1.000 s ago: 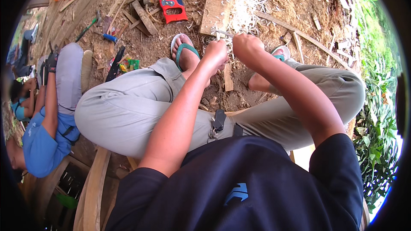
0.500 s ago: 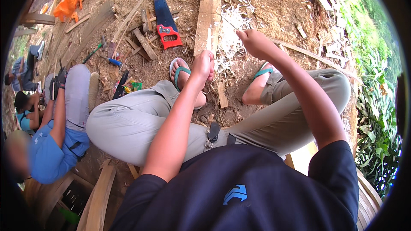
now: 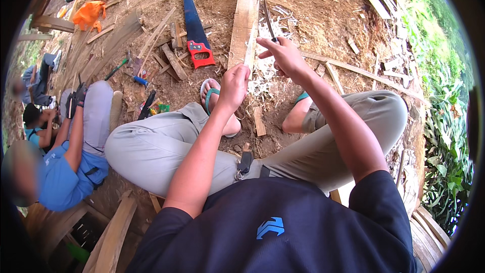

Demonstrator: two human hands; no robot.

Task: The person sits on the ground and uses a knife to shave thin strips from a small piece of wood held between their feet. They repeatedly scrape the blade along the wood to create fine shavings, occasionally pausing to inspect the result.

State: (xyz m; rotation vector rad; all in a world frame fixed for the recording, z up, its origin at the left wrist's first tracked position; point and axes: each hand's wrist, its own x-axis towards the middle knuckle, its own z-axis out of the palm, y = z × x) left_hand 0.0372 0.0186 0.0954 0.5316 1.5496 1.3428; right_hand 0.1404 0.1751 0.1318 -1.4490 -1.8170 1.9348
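My left hand (image 3: 234,87) is closed around the lower end of a thin pale wooden strip (image 3: 249,53), which points away from me in front of a plank. A knife (image 3: 267,17) with a slim blade and a dark handle is in my right hand (image 3: 288,59), slightly beyond and to the right of the strip. Its blade points away from me, apart from the strip. Some fingers of my right hand are stretched out while the handle rests in the grip. The wooden plank (image 3: 244,17) lies on the ground beyond my hands.
A handsaw (image 3: 197,30) with a red handle lies left of the plank. Wood shavings (image 3: 265,78) and offcuts litter the dirt. Another person (image 3: 70,172) in blue sits at the left, near a blue-handled tool (image 3: 140,80). An orange cloth (image 3: 88,15) lies farther off; green plants border the right.
My right hand has turned and moved nearer, swinging the knife from slanting left to pointing away from me. My left hand still grips the strip. The whole view has shifted slightly.
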